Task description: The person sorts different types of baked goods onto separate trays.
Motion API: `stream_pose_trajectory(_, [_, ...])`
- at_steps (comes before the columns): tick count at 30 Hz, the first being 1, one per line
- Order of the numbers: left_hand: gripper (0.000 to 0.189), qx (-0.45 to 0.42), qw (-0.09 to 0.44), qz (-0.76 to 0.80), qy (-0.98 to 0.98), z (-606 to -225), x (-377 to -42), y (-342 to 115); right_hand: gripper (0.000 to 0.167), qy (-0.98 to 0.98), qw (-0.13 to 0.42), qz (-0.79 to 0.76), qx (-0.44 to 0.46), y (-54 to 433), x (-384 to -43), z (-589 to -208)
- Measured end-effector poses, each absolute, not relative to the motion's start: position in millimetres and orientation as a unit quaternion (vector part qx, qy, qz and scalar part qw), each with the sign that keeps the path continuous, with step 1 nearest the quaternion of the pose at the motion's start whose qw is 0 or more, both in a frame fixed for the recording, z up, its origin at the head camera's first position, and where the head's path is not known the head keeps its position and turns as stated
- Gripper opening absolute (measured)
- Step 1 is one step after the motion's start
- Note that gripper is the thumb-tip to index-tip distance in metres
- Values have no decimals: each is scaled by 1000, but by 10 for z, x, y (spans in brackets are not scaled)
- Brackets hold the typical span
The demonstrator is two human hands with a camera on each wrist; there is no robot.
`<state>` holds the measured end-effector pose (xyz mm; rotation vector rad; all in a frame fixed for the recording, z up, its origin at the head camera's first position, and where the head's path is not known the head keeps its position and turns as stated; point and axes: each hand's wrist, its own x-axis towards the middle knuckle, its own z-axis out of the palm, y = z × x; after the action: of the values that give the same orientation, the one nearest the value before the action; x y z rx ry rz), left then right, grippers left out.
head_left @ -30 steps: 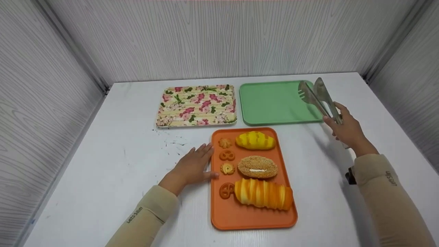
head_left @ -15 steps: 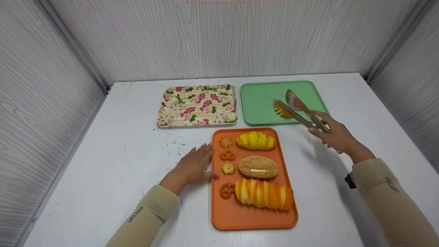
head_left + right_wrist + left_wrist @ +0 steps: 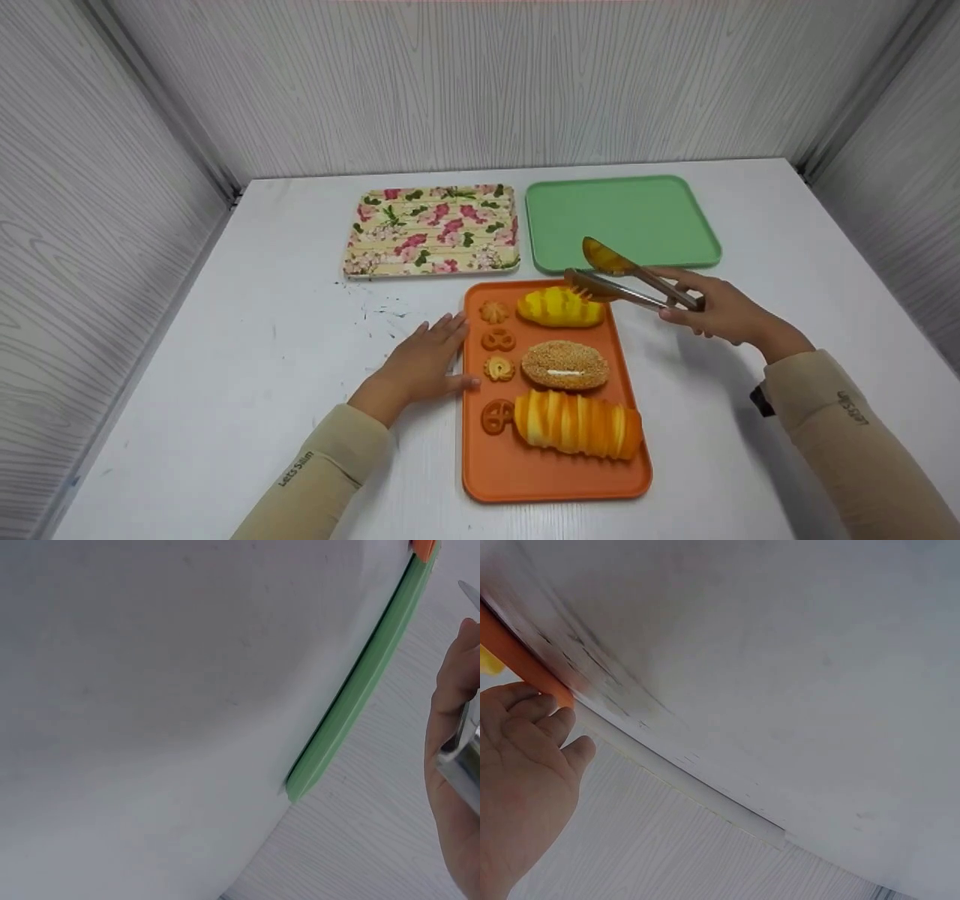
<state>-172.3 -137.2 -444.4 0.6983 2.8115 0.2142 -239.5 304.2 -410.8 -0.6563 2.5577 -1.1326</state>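
The white table (image 3: 247,337) is the biggest thing, under all the rest. On it, nearest the person, is the orange tray (image 3: 555,480). Behind that is the green tray (image 3: 615,217), and to its left the flower tray (image 3: 433,231), a bit smaller.

The long tongs (image 3: 649,277) reach in from the right, their two ends spread apart with nothing between them. The right hand (image 3: 724,309) grips them. The left hand (image 3: 421,364) holds nothing; its fingers are mostly straight and touch the left rim of the orange tray. A light push there should help stop it sliding, I think.

The stripy loaf (image 3: 577,425) is the biggest bread, at the near end. The seedy bun (image 3: 566,356) is in the middle. The yellow bread (image 3: 559,307) is at the far end, right by the lower tong end; I can't tell if they touch. For a good grip, one end should go on each side of its fat middle, then squeeze softly. Smallest are the four cookies (image 3: 494,312) down the left, and the tongs should miss them
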Motion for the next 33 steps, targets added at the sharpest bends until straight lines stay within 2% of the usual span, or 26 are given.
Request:
stream_pose_trajectory(14, [93,233,127,82,961,-4445,-1725,-1370,61,862,166,-394,-273,2954,-2375,-4169])
stream_pose_trajectory(33, [93,237,126,83,960,-4407,-1715,-1359,58,889,113,-319,-309,2900,-2368,-4265])
